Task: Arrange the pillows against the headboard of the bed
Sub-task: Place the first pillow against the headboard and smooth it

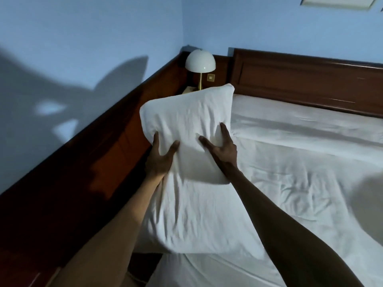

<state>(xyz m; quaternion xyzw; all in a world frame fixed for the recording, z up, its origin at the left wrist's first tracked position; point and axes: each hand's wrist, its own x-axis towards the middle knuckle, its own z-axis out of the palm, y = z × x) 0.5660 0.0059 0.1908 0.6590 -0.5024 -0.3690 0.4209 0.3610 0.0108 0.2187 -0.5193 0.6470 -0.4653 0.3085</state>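
I hold a white pillow (186, 117) up in the air over the left side of the bed (300, 172), its far corner pointing toward the dark wooden headboard (306, 79). My left hand (159, 156) grips its left edge, thumb on top. My right hand (221, 146) grips its right side, fingers spread over the fabric. The loose lower part of the pillowcase hangs down between my forearms. No other pillow is in view. The strip of mattress along the headboard is bare white sheet.
A white dome lamp (200, 63) on a brass stem stands on a small nightstand in the corner left of the headboard. Dark wood panelling (99, 162) runs along the left wall close beside the bed. A picture frame (337, 1) hangs above the headboard.
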